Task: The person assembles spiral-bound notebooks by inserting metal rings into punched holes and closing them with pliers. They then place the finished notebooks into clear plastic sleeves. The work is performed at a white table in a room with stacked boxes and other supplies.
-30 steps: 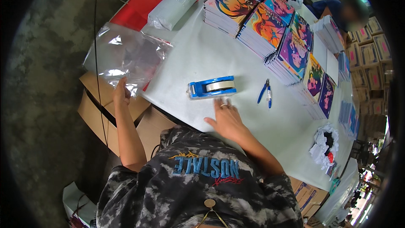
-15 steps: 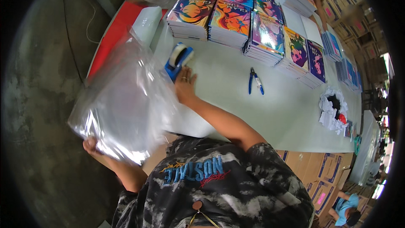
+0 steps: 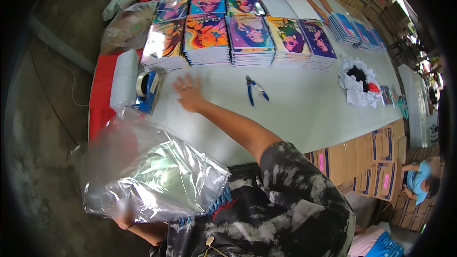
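My left hand [image 3: 124,214] is closed on the edge of a large clear plastic bag [image 3: 166,171], partly seen through the film. The bag hangs in front of my torso and over the table's near left edge. My right hand [image 3: 189,95] is stretched out above the white table [image 3: 209,128], fingers spread and slightly blurred, holding nothing. To its left stands a blue tape dispenser [image 3: 150,93] with a roll of tape, beside a white wrapped bundle [image 3: 124,78]. Blue-handled cutting pliers [image 3: 257,90] lie to the right of that hand.
Stacks of colourful spiral-bound books [image 3: 207,38] line the far side. Crumpled white paper [image 3: 354,83] with dark stuff inside sits at the right. Another person's arm [image 3: 314,0] reaches in at the back. Cardboard boxes [image 3: 352,157] stand below the table's right edge.
My right hand has come off the tape dispenser, which now stands closer to the white bundle. The plastic bag has swung lower across my torso, still in my left hand. The view has turned.
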`<action>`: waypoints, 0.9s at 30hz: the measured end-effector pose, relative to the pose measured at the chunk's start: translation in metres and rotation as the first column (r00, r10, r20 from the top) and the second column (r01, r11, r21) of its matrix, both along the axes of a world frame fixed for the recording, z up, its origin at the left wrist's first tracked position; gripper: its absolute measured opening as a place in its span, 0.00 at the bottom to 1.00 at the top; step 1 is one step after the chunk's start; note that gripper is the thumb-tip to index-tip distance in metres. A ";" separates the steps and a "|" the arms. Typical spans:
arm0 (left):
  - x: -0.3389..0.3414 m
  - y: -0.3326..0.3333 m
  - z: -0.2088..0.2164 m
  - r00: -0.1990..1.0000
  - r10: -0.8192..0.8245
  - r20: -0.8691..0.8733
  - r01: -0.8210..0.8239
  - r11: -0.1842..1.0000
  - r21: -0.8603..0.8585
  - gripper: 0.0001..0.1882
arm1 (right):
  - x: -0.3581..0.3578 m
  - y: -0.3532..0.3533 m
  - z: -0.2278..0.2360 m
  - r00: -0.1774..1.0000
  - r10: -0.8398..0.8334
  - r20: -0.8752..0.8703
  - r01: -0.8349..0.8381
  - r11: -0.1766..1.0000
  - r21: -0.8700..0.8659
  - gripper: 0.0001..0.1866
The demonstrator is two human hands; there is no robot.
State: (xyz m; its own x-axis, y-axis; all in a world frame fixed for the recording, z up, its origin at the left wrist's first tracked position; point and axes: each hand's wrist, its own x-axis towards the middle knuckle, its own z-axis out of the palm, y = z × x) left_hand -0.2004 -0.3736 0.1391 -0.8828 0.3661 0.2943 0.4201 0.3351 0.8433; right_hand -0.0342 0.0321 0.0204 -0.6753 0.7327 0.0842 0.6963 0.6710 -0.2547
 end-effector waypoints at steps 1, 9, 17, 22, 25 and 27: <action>-0.004 0.008 0.010 0.994 -0.100 -0.050 0.101 0.995 0.017 0.22 | 0.022 -0.001 -0.003 0.984 -0.180 -0.006 0.180 0.979 0.096 0.36; 0.060 0.126 0.116 0.475 -0.847 0.238 0.844 0.362 -0.395 0.15 | 0.277 -0.074 -0.022 0.702 -0.699 -0.132 0.708 0.668 0.228 0.18; 0.242 0.298 -0.016 -0.186 -0.793 0.581 0.607 -0.558 -0.566 0.16 | 0.392 -0.116 -0.013 0.451 -0.871 -0.195 0.889 0.421 0.179 0.17; 0.303 0.330 -0.055 -0.150 -0.656 0.739 0.743 -0.568 -0.354 0.21 | 0.425 -0.117 -0.009 0.287 -0.903 -0.319 0.955 0.295 0.023 0.17; 0.331 0.336 -0.083 -0.110 -0.732 0.672 0.858 -0.411 -0.308 0.22 | 0.459 -0.101 -0.015 0.069 -0.769 -0.636 0.772 0.444 -0.454 0.19; 0.361 0.339 -0.056 0.059 -0.746 0.664 0.837 -0.325 -0.439 0.24 | 0.464 -0.087 0.002 -0.291 -0.726 -0.623 0.540 0.413 -0.733 0.20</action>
State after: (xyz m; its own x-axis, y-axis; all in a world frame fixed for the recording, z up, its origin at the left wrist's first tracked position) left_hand 0.1605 -0.0348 0.0830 0.4148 0.7103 -0.5686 0.7636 0.0681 0.6421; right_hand 0.4296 -0.0552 0.0222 0.6589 0.7463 -0.0938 -0.0413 -0.0886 -0.9952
